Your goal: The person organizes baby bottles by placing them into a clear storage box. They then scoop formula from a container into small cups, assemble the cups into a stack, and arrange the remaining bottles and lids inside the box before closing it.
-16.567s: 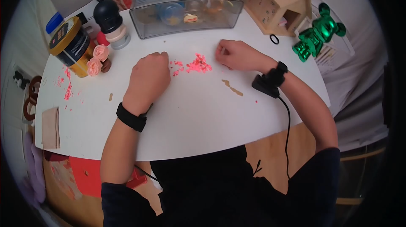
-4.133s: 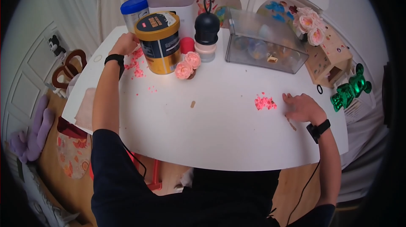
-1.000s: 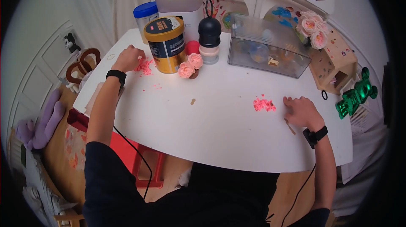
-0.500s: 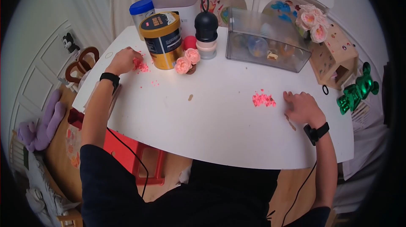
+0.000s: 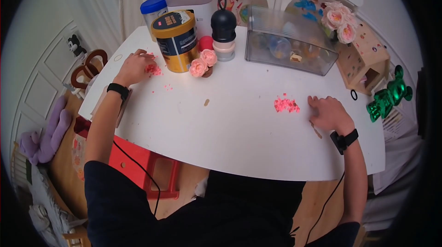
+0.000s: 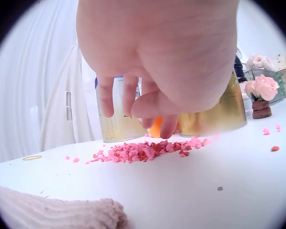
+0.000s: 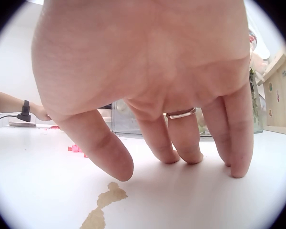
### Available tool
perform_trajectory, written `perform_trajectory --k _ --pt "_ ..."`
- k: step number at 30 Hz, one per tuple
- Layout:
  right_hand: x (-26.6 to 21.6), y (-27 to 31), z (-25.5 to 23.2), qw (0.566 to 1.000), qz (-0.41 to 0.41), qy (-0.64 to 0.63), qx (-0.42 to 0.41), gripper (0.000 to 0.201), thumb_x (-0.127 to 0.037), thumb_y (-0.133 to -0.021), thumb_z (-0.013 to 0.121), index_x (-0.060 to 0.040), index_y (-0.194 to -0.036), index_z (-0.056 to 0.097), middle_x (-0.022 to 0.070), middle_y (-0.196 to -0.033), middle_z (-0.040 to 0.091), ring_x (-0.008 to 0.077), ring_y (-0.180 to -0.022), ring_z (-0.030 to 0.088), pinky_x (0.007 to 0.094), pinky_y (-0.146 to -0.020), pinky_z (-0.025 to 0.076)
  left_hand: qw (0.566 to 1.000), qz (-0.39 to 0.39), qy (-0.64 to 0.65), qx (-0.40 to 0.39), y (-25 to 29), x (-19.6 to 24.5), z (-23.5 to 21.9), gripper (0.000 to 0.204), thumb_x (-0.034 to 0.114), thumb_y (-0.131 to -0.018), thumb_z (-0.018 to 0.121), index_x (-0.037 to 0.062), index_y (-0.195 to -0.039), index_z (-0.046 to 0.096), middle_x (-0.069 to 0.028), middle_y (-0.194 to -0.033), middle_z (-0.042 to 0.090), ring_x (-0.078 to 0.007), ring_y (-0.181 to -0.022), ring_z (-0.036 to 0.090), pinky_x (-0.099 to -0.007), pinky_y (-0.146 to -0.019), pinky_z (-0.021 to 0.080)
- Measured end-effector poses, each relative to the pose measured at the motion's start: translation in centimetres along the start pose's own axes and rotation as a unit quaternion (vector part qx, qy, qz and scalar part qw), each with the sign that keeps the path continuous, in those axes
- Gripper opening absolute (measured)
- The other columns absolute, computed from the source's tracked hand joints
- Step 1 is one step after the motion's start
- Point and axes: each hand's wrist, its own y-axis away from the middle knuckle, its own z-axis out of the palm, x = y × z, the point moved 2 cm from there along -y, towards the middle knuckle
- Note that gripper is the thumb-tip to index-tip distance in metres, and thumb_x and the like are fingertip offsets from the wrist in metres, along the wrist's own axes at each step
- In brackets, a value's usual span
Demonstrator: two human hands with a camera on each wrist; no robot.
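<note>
1. The left pile of pink pieces (image 5: 153, 69) sits at upper left of the head view, just right of the left hand (image 5: 132, 69), the nearer hand; in the left wrist view it lies under the fingers, its long axis running across the frame.
2. The left hand is relaxed, fingers dangling loosely, grasping nothing visible; whether the tips touch the pile, I cannot tell.
3. The right pile of pink pieces (image 5: 286, 104), right of centre, is roughly compact. It lies just left of the right hand (image 5: 331, 112), apart from it, with bare white table (image 5: 221, 148) between.
4. The right hand grasps nothing: its fingers spread downward, tips apparently on the table, near a brown mark (image 5: 316, 130).
5. The gold tub (image 5: 178, 50) stands close on the left pile's right side, limiting room there; the blue-lidded container (image 5: 154, 5) is behind. Loose pieces (image 5: 168, 87) lie below.
</note>
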Motion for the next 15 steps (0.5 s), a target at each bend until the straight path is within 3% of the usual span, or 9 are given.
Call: perform_trajectory --k 5,15 --pt "0.6 -0.2 0.7 1.000 -0.013 -0.012 0.026 0.066 -0.021 -0.074 0.064 -0.0051 -0.137 0.071 0.0170 -0.111 0.077 0.0432 -0.099 0.071 0.0502 -0.089 0.060 0.997 0.031 0.066 -0.016 -0.1 1.3 -0.7 0.049 -0.004 -0.084 0.069 0.0134 -0.128 0.082 -0.0071 -0.142 0.075 -0.0341 -0.137 0.060 -0.0452 -0.115 0.052" --pt "0.8 0.2 0.8 0.999 -0.022 -0.020 0.037 0.067 -0.021 -0.073 0.063 -0.0041 -0.137 0.070 0.0182 -0.106 0.076 0.0429 -0.099 0.071 0.0509 -0.087 0.059 0.999 0.014 0.031 0.005 -0.4 2.1 0.5 0.049 -0.001 -0.079 0.073 0.0108 -0.125 0.082 -0.0029 -0.135 0.078 -0.0332 -0.135 0.060 -0.0454 -0.115 0.052"
